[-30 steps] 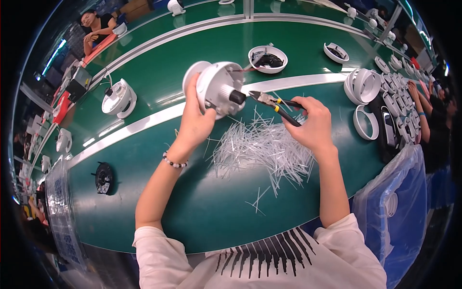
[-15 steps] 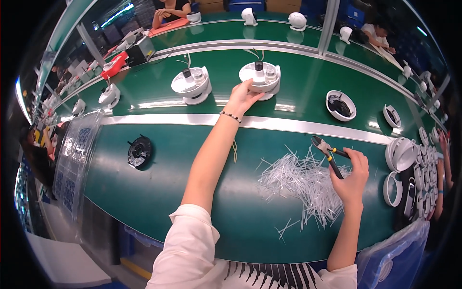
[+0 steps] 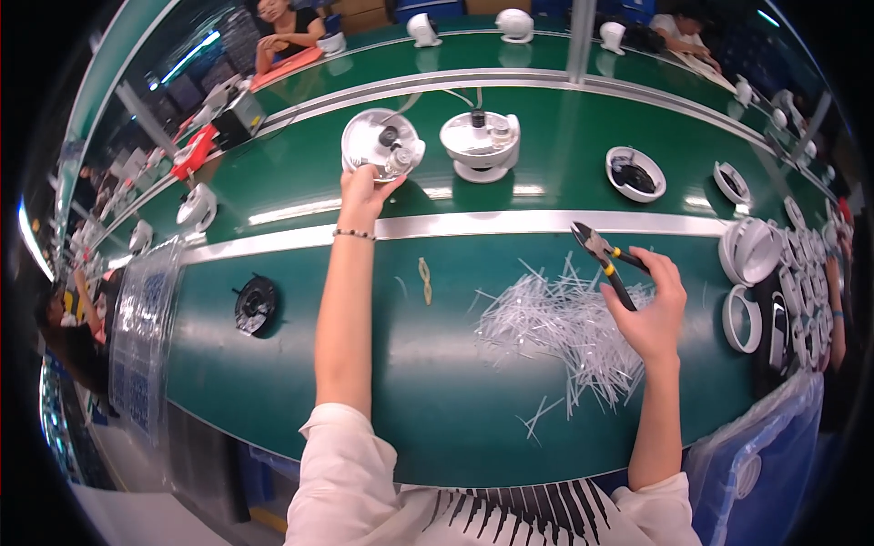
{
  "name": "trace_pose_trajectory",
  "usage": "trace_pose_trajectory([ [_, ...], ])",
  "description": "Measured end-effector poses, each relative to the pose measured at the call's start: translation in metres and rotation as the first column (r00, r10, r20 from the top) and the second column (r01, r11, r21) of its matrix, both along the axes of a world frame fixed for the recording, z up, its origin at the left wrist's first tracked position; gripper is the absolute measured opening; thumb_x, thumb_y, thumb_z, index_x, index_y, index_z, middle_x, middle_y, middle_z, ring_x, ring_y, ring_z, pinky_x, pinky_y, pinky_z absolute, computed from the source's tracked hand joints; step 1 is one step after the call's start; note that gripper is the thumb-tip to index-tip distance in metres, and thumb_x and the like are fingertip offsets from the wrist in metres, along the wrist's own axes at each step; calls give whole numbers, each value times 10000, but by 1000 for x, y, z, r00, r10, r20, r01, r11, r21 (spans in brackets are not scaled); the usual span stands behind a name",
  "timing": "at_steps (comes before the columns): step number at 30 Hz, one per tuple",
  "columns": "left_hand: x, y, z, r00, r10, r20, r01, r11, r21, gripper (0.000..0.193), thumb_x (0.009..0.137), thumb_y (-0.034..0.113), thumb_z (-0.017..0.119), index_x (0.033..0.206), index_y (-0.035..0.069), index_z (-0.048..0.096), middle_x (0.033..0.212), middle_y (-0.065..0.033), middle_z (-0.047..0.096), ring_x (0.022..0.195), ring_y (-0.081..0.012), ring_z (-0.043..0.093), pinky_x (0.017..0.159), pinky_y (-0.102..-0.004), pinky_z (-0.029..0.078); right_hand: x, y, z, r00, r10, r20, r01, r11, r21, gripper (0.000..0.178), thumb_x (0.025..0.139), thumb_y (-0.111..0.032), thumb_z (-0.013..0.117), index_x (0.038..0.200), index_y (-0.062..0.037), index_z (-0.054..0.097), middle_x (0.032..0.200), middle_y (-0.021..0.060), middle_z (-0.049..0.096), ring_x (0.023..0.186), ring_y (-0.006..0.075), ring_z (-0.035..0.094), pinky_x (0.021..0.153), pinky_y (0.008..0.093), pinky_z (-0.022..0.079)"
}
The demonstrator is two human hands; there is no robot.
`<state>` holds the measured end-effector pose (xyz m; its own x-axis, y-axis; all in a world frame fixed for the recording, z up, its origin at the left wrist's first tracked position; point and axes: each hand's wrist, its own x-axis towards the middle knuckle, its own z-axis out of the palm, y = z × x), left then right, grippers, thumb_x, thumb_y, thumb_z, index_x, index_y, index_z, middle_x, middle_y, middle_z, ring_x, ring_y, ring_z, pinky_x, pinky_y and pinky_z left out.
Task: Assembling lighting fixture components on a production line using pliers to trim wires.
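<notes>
My left hand [image 3: 366, 193] grips the near rim of a round white housing [image 3: 364, 136], tilted so its inside shows, with a black cylindrical part, a clear part and wires. To its right a similar white housing [image 3: 473, 141] stands upright on its base, untouched. My right hand [image 3: 657, 305] holds diagonal cutting pliers [image 3: 605, 259] with black and yellow handles, the jaws pointing up and left. Below the pliers spreads a pile of thin white plastic strips [image 3: 569, 332], like cut tie ends. A small yellowish loop [image 3: 425, 280] lies on the green table between my arms.
A round black part [image 3: 256, 305] lies at left, near clear plastic sheets [image 3: 146, 328]. White shells with black insides [image 3: 635, 173] rest on the green belt. White rings [image 3: 742, 318] and more shells crowd the right edge. Other people sit across the line and at the sides.
My left hand has moved left from the right housing to the left one, which is now tilted toward me. The pliers stay in my right hand, and the whole view has shifted slightly.
</notes>
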<state>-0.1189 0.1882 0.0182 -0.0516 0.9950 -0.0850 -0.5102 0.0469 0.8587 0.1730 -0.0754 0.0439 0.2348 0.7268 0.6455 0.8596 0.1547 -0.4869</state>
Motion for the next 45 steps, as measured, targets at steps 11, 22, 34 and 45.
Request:
trace_pose_trajectory([
  [11,107,-123,64,674,-603,-427,679,733,36,674,657,-83,356,1295,87,218,1161,-141,441,943,-269,558,647,-374,567,19,2,-3,974,-214,74,200,966,164,493,535,-163,749,971,-43,553,902,85,539,853,255,484,748,353,372],
  [22,133,-155,55,558,-663,-499,757,653,-20,700,652,-75,358,1306,99,181,1185,-134,402,1007,-271,517,692,-374,557,32,-3,-2,901,-383,202,370,923,104,503,554,-186,737,1000,-46,551,927,65,515,871,233,467,740,350,353],
  [34,136,-160,50,540,-658,-524,777,630,10,717,682,-57,350,1332,136,117,1242,-120,334,1077,-260,462,717,-355,548,26,-2,-5,882,-409,234,413,910,34,484,556,-174,731,987,-37,557,917,71,509,874,242,457,745,365,354],
  [45,142,-164,43,538,-603,-589,771,635,54,654,727,-61,352,1298,102,79,1211,-161,347,1032,-252,490,662,-302,541,32,-3,-8,933,-332,140,340,940,-35,382,541,-169,744,876,-49,606,728,60,564,629,229,547,569,320,418],
])
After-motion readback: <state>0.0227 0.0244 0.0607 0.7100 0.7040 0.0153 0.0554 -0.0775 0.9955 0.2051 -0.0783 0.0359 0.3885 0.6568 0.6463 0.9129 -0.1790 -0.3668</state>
